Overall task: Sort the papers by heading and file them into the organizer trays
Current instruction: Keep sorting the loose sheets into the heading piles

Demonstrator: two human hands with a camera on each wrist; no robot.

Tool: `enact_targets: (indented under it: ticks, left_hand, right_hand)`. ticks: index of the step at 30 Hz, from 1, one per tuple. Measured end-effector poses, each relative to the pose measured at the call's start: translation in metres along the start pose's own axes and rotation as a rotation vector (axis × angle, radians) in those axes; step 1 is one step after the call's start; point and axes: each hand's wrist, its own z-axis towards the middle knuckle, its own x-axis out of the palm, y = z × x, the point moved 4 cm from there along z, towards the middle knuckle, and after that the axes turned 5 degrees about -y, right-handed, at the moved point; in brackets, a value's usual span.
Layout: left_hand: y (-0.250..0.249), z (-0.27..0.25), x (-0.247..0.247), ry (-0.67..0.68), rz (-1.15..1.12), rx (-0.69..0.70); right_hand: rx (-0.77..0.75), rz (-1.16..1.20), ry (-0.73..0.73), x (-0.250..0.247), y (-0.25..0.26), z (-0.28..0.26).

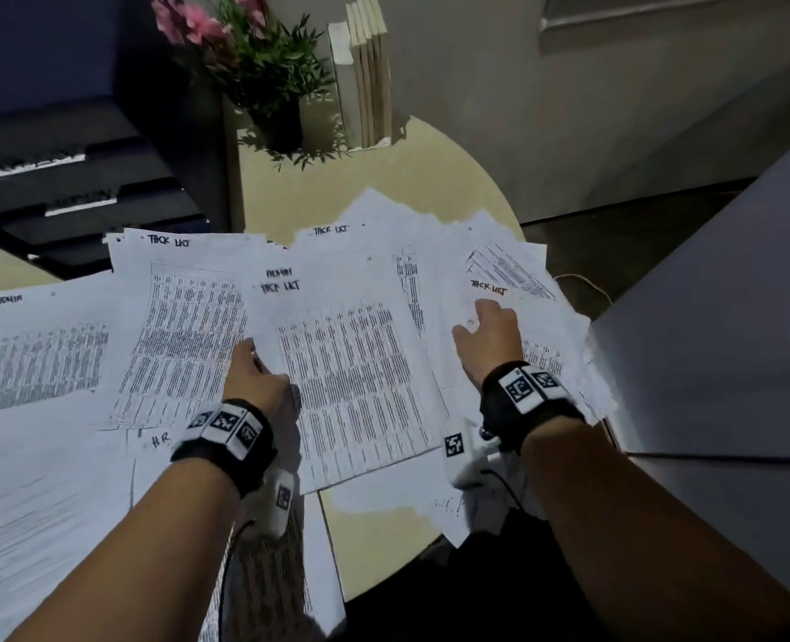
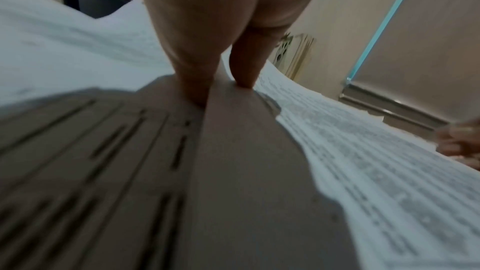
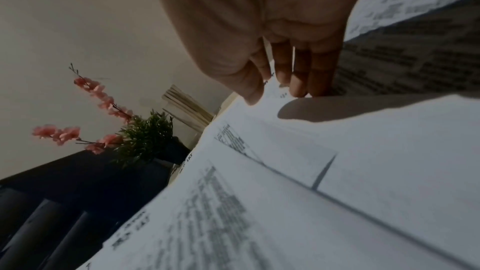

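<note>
Now both hands on papers

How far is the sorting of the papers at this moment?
Early stage. The white printed papers lie spread over the round beige table, headings mixed. The left hand pinches one sheet's edge; the right hand rests flat on another. The black organizer trays seem to hold a few sheets; nearly all filing remains.

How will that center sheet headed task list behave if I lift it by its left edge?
Probably floppy: the task list sheet is thin paper, already bowing where the left hand pinches its edge. Likely light. It may drag neighbouring papers, since it overlaps them.
</note>
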Motion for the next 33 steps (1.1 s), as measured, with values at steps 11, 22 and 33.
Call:
enact_targets:
  ticks: [11, 22, 33]
  left_hand:
    - [0.013, 0.004, 0.008, 0.068, -0.006, -0.038]
    - [-0.029, -0.010, 0.032, 0.024, -0.024, 0.083]
    - [-0.035, -0.019, 0.052, 0.051, -0.016, 0.057]
  right_hand:
    - [-0.047, -0.132, 0.151, 0.024, 0.022, -0.002]
    - [0.051, -0.071, -0.145, -0.065, -0.029, 0.012]
    - [0.098, 0.008, -0.114, -0.070, -0.039, 0.012]
